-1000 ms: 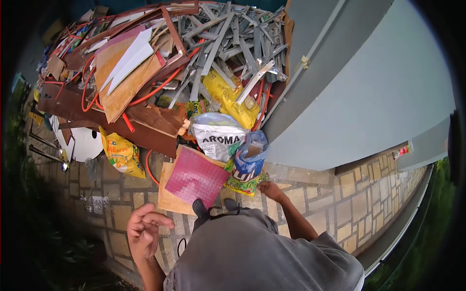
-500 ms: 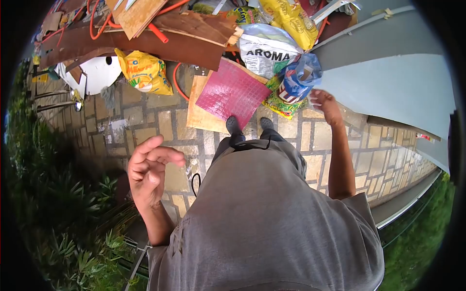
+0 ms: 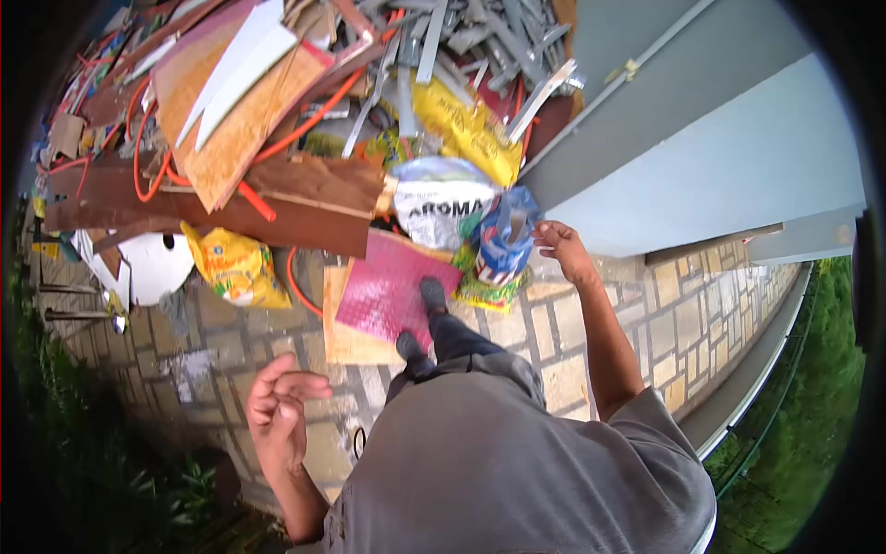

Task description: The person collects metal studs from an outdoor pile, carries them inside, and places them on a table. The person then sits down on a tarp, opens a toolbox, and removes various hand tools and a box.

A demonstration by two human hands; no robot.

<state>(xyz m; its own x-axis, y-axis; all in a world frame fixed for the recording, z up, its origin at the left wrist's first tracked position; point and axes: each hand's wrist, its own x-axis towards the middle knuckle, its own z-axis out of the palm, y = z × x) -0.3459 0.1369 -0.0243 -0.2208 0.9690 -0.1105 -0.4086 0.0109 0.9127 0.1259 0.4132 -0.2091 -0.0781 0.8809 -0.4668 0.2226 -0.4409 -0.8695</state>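
Note:
My left hand [image 3: 281,406] is raised over the paving at the lower left, its fingers partly curled and apart, with nothing in it. On the right, my right hand [image 3: 561,247] is beside the top of a blue bag [image 3: 503,242], fingers apart and slightly bent; whether a fingertip touches the bag cannot be made out. A white AROMA bag [image 3: 441,205] leans left of the blue one, and a green-yellow bag [image 3: 496,294] lies beneath. My feet are at a pink textured sheet [image 3: 378,291], which lies over a tan board [image 3: 341,342].
A pile of grey metal strips [image 3: 503,32], boards [image 3: 231,111] and orange tubing fills the top. A long brown panel [image 3: 277,205] crosses its front. At the left lie a yellow bag [image 3: 235,268] and a white panel [image 3: 155,268]. A grey wall [image 3: 701,157] stands at the right.
One foot has moved forward onto the pink sheet. My right hand has come closer to the blue bag's top. The view has tilted down and back up; my left hand keeps its pose.

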